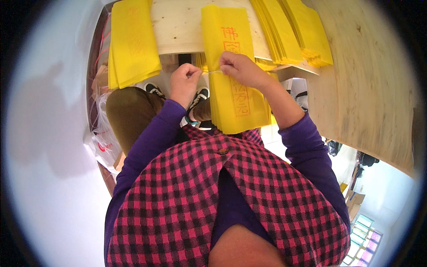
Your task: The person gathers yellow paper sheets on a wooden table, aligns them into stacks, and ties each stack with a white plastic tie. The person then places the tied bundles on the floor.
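A thick stack of yellow paper sheets [224,102] with red print lies lengthwise in front of me, its near half reaching past the table edge toward my lap. Just off the stack's left side, my left hand [183,83] pinches one end of a thin pale strip [212,72]. My right hand [242,69] is over the stack and pinches the strip's other end. Between the two hands the strip runs short and taut across the stack's left edge. Whether it passes underneath the stack is hidden.
Another yellow paper stack [135,49] overhangs the table edge at left. More yellow stacks [282,33] lie fanned at the far right. The wooden tabletop [178,26] extends behind, with a wooden board [356,89] at right. A white plastic bag [104,144] hangs low at left.
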Demonstrator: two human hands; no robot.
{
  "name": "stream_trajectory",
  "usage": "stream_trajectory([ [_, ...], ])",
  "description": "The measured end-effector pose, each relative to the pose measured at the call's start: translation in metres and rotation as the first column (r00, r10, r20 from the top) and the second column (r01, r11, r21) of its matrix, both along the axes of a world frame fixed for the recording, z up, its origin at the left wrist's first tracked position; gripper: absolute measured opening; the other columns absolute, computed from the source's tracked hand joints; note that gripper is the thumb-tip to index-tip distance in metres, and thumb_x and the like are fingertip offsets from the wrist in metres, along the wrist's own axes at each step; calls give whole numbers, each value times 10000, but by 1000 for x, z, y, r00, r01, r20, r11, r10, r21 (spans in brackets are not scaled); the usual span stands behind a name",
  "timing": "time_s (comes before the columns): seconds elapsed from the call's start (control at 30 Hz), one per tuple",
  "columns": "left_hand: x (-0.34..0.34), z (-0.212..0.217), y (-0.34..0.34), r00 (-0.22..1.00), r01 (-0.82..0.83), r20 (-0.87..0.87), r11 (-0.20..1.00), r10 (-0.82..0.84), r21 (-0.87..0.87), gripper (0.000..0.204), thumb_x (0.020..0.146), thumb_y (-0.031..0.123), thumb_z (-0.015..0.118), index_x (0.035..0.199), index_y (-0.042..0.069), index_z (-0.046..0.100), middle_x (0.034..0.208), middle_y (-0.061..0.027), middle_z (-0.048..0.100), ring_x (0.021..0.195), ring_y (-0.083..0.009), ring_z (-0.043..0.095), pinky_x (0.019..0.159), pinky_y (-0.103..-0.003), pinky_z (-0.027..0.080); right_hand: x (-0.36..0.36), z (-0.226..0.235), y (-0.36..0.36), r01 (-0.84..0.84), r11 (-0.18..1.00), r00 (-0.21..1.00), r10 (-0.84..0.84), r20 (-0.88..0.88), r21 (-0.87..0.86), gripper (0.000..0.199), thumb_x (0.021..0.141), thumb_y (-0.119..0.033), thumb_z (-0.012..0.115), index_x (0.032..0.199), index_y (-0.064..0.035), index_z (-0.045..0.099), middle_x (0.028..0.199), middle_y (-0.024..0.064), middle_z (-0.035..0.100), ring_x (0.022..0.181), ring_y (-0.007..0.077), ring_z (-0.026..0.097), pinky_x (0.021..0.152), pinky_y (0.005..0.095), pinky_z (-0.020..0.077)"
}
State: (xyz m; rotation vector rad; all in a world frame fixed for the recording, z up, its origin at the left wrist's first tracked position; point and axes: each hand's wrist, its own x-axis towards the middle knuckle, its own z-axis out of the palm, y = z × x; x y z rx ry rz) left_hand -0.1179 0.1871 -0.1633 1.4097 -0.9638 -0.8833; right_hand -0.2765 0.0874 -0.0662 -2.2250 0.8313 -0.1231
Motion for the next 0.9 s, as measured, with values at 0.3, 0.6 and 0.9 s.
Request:
stream_trajectory([
  [0.3, 4, 5, -17, 946, -2, 322, 995, 34, -101, 45, 781, 48, 616, 776, 3, 614, 724, -97, 611, 656, -190, 574, 607, -300, 454, 4, 1, 2, -16, 998, 998, 12, 64, 67, 103, 821, -43, 550, 914, -36, 506, 696, 45, 534, 683, 126, 534, 642, 274, 440],
  [0.6, 1, -26, -15, 978, 8, 201, 963, -64, 270, 93, 807, 89, 628, 798, -4, 624, 742, -76, 637, 676, -135, 581, 631, -272, 458, -1, -9, -1, 110, 993, 990, -114, 87, 47, 123, 806, -57, 566, 885, -37, 475, 699, 78, 517, 667, 183, 517, 631, 299, 435],
  [0.9, 6, -5, -5, 999, 7, 33, 994, -11, 109, 81, 809, 69, 632, 804, -11, 628, 743, -28, 627, 670, -73, 544, 620, -224, 439, -1, 1, 3, 67, 996, 996, -63, 70, -57, 130, 807, -90, 557, 907, -29, 501, 745, 141, 591, 719, 281, 594, 653, 364, 464],
])
